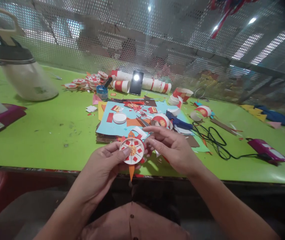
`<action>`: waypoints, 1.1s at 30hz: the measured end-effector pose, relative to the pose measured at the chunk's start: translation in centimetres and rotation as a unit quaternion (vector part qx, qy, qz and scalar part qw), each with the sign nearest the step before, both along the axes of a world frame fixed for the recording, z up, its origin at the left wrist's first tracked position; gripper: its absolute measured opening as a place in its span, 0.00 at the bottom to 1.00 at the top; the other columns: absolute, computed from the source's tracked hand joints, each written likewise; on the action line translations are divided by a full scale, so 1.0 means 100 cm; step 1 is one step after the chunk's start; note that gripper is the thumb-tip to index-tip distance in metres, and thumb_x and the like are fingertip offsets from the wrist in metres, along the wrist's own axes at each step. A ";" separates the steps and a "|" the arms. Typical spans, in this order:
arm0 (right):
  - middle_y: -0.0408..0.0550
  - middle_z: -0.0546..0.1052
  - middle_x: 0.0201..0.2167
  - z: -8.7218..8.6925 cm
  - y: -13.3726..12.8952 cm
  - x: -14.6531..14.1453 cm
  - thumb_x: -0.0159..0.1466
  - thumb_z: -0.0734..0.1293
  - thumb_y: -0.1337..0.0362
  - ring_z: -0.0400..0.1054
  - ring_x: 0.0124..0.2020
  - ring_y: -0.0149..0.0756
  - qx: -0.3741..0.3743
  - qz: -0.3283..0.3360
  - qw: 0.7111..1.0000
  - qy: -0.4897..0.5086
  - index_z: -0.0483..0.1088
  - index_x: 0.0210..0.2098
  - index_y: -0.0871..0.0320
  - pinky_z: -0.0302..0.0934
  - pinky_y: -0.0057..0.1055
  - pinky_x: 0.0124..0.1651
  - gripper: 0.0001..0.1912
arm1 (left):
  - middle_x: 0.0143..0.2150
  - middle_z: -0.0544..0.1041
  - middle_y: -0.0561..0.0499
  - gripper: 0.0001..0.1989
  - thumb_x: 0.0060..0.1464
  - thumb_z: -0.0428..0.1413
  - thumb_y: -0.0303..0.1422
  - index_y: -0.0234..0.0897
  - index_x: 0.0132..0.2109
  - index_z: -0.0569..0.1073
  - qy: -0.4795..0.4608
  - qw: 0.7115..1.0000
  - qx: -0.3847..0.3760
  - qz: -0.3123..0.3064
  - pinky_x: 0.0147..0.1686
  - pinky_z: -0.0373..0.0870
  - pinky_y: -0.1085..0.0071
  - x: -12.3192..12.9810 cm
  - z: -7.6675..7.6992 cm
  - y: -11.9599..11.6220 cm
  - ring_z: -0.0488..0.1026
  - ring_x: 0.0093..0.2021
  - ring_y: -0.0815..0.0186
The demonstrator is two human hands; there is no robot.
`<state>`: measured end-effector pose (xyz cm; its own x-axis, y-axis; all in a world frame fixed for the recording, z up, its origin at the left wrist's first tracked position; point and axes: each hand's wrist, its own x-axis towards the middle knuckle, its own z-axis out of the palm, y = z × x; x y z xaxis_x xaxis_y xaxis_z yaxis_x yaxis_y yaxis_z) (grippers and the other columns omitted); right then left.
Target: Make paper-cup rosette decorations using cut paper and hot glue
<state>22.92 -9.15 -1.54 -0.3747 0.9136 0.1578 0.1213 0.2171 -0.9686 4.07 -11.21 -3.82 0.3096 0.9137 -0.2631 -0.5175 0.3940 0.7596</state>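
Note:
My left hand [109,158] is closed on a paper turtle [137,151], its thumb pressed on the round white shell. Red patches, dark lines and a gold character mark that shell. An orange head with eyes points away from me, and a pointed orange tail hangs toward me. Beside the shell's right edge is my right hand [171,146], with index finger stretched out and thumb apart from it. Whether its lower fingertips touch the turtle I cannot tell. Just beyond lie a blue sheet [104,125], a white round lid [119,117] and scissors [143,122].
Finished-looking paper turtles [93,80] are piled at the back, near a blue glue jar [102,92] and a propped phone [136,83]. Cut paper cups [161,120] and a blue glue gun [179,122] lie right. Its black cable reaches a purple power strip [267,150]. A large jug [27,73] stands left.

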 end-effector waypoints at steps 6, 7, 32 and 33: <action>0.43 0.75 0.30 -0.002 -0.003 0.001 0.65 0.64 0.66 0.72 0.30 0.30 -0.039 0.000 0.999 0.010 0.67 0.50 0.59 0.69 0.32 0.37 0.14 | 0.39 0.82 0.42 0.10 0.50 0.63 0.27 0.30 0.42 0.79 0.009 1.000 -0.004 0.001 0.36 0.78 0.69 0.001 0.002 0.001 0.79 0.37 0.60; 0.43 0.75 0.30 -0.002 -0.003 0.001 0.65 0.64 0.66 0.72 0.30 0.30 -0.040 0.002 0.999 0.011 0.67 0.50 0.59 0.69 0.32 0.38 0.14 | 0.39 0.82 0.42 0.10 0.50 0.63 0.26 0.30 0.42 0.79 0.009 1.000 -0.002 0.000 0.36 0.78 0.68 0.001 0.002 0.001 0.79 0.37 0.60; 0.43 0.76 0.29 -0.001 -0.007 -0.007 0.58 0.70 0.66 0.73 0.30 0.30 -0.038 -0.024 0.999 -0.007 0.69 0.48 0.59 0.67 0.28 0.33 0.18 | 0.37 0.82 0.40 0.08 0.51 0.60 0.22 0.28 0.40 0.79 0.009 1.000 -0.017 0.012 0.31 0.80 0.69 0.000 -0.001 0.007 0.79 0.29 0.63; 0.42 0.76 0.29 -0.001 -0.007 -0.007 0.59 0.70 0.66 0.73 0.30 0.31 -0.040 -0.022 0.999 -0.005 0.69 0.48 0.59 0.67 0.28 0.33 0.18 | 0.36 0.82 0.41 0.07 0.51 0.60 0.22 0.28 0.40 0.79 0.008 1.000 -0.022 0.013 0.30 0.80 0.69 -0.001 -0.001 0.007 0.79 0.29 0.63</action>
<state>22.21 -9.87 -1.62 -0.3347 0.9389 0.0808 0.1386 0.1338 -0.9813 4.00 -10.53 -3.87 0.2812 0.9090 -0.3077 -0.5161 0.4136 0.7500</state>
